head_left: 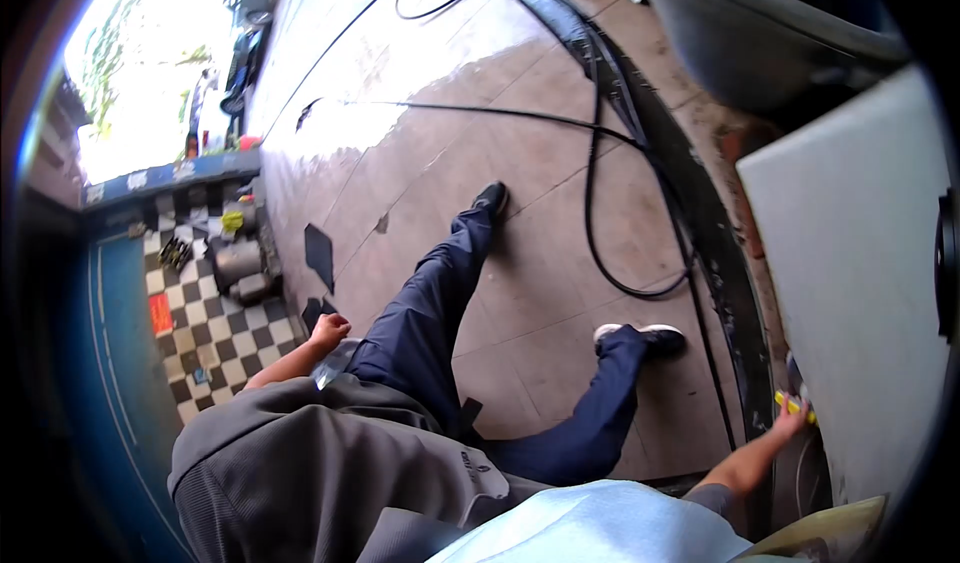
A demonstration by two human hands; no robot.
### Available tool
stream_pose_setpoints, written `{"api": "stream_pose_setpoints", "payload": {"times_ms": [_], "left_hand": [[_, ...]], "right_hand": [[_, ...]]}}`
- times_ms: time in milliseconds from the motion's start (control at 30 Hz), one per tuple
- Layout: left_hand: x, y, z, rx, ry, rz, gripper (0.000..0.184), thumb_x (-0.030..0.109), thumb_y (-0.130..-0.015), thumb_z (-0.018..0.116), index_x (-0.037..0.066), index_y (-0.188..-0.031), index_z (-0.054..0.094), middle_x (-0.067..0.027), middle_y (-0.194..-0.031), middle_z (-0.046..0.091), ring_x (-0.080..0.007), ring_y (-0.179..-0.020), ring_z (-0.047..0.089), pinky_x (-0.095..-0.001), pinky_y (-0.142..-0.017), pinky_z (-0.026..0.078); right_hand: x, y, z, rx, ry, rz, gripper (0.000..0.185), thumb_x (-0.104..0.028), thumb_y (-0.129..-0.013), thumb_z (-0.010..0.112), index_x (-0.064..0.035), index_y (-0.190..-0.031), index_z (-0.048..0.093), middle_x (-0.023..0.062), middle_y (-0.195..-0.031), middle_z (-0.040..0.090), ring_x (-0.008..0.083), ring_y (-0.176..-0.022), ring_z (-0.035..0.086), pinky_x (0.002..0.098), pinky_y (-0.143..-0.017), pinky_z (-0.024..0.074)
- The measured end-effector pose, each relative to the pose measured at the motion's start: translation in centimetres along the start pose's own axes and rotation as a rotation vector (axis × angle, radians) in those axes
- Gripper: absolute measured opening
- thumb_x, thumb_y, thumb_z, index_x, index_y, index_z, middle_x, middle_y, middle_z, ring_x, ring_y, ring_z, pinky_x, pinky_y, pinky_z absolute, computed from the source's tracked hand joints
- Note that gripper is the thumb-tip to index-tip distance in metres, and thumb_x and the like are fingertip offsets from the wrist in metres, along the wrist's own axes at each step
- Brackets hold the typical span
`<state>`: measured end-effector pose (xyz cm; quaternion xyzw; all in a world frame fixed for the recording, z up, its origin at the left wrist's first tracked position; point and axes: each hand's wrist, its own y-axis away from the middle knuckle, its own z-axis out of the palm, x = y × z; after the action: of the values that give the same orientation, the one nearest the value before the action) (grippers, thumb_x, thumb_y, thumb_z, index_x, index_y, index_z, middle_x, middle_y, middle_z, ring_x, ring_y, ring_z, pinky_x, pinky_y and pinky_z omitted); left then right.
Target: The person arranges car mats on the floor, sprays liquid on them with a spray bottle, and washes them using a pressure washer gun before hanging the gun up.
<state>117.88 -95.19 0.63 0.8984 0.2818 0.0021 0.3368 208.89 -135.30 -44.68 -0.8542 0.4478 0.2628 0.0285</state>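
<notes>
On the right, my right hand [791, 422] is closed around a small yellow object [797, 407], right beside the edge of a large pale panel [850, 263]. My left hand [330, 332] is at the left, near my hip, with its fingers curled; whether it holds anything is too small to tell. A piece of clear plastic [335, 363] lies against my clothes just below that wrist. I stand with legs apart in dark trousers on the tiled floor [530, 293].
A black hose [590, 203] loops over the floor ahead. Dark flat pieces [319, 256] lie at left, near a metal cylindrical machine [240, 266] on checkered tiles [200, 313]. A grey tub [740, 33] stands at upper right. Bright daylight enters at upper left.
</notes>
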Motion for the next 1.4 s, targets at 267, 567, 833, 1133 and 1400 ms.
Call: {"api": "stream_pose_setpoints", "payload": {"times_ms": [267, 567, 833, 1133, 1400], "left_hand": [[-10.5, -6.1, 5.5, -0.219, 0.263, 0.024, 0.021, 0.016, -0.073, 0.063, -0.003, -0.082, 0.065, -0.0148, -0.073, 0.065, -0.0175, -0.065, 0.060, -0.0300, -0.065, 0.049], [-11.1, -22.6, -12.2, -0.121, 0.914, -0.042, 0.025, 0.020, -0.078, 0.062, -0.002, -0.091, 0.063, -0.0116, -0.078, 0.064, -0.0165, -0.072, 0.058, -0.0305, -0.067, 0.047], [-19.4, -30.9, -21.8, -0.002, 1.243, -0.340, 0.020, 0.018, -0.077, 0.061, 0.002, -0.088, 0.063, -0.0079, -0.077, 0.061, -0.0155, -0.071, 0.056, -0.0304, -0.065, 0.047], [-19.5, -37.9, -28.3, 0.011, 1.435, -0.820, 0.017, 0.023, -0.076, 0.060, 0.010, -0.086, 0.064, -0.0048, -0.078, 0.062, -0.0156, -0.073, 0.056, -0.0314, -0.066, 0.046], [-19.0, -44.6, -31.8, 0.038, 1.619, -1.098, 0.015, 0.024, -0.077, 0.061, 0.010, -0.083, 0.063, -0.0029, -0.069, 0.058, -0.0129, -0.057, 0.052, -0.0306, -0.051, 0.043]], "right_hand": [[-17.2, 16.2, -1.4, -0.370, -0.221, 0.950, 0.026, -0.024, -0.083, 0.051, -0.0061, -0.102, 0.050, 0.0060, -0.056, 0.048, 0.0216, -0.044, 0.048, 0.0390, -0.040, 0.0451], [-67.6, 31.0, -1.7, -0.838, -0.287, 0.961, 0.017, -0.017, -0.085, 0.053, -0.0087, -0.099, 0.051, 0.0099, -0.078, 0.058, 0.0230, -0.060, 0.058, 0.0407, -0.052, 0.0504], [-87.4, 17.6, 5.7, -0.875, -0.103, 0.644, 0.019, -0.018, -0.085, 0.052, -0.0099, -0.103, 0.051, 0.0117, -0.085, 0.060, 0.0259, -0.067, 0.060, 0.0415, -0.052, 0.0500], [-137.8, 2.6, 27.0, -0.828, 0.215, 0.409, 0.027, -0.025, -0.086, 0.045, -0.0078, -0.064, 0.044, 0.0053, -0.052, 0.044, 0.0216, -0.040, 0.045, 0.0335, -0.034, 0.0361], [-189.8, 13.0, 59.2, -1.376, -0.115, -0.698, 0.013, -0.018, -0.086, 0.050, -0.0067, -0.088, 0.055, 0.0047, -0.069, 0.056, 0.0140, -0.053, 0.054, 0.0246, -0.045, 0.0446]]}}
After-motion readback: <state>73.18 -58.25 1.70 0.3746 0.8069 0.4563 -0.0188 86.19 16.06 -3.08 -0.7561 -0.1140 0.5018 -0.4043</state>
